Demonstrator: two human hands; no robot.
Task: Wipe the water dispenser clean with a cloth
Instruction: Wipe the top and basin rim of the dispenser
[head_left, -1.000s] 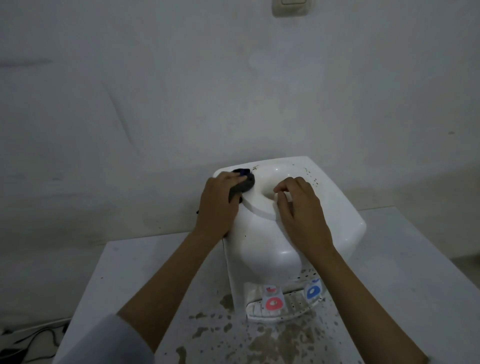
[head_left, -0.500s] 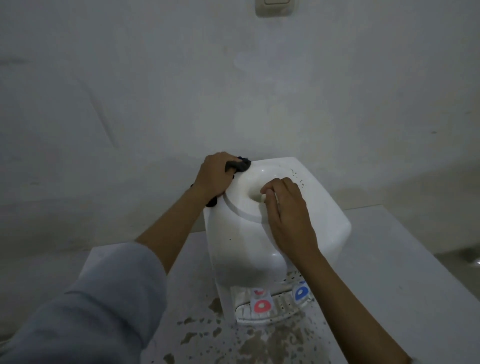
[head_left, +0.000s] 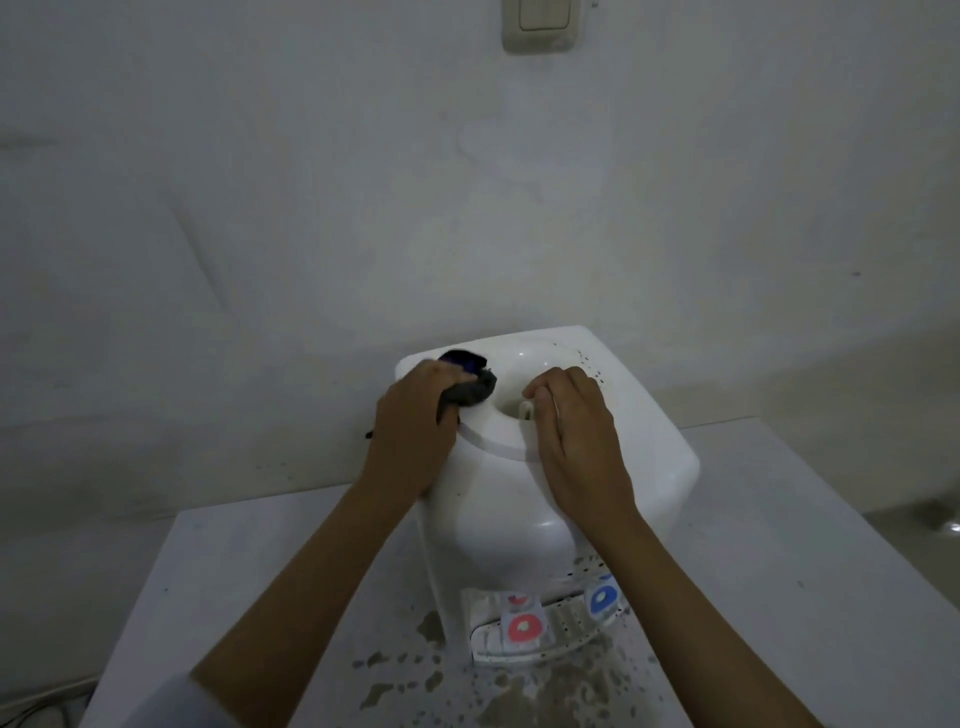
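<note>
Left hand (head_left: 410, 431) slid back onto the water dispenser (head_left: 524, 493) top, fingers gripping the cloth (head_left: 470, 387); right hand (head_left: 582, 441) rests there, fingers relaxed.

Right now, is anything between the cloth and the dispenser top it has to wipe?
Nothing visible. The left hand holds the cloth right against the dispenser top; the right hand rests beside it, on the rim.

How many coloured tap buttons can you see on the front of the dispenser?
3. A large red one sits at the lower front left, a smaller red one just above it is partly hidden, and a blue one is to the right. The dispenser's bulge may hide others.
</note>
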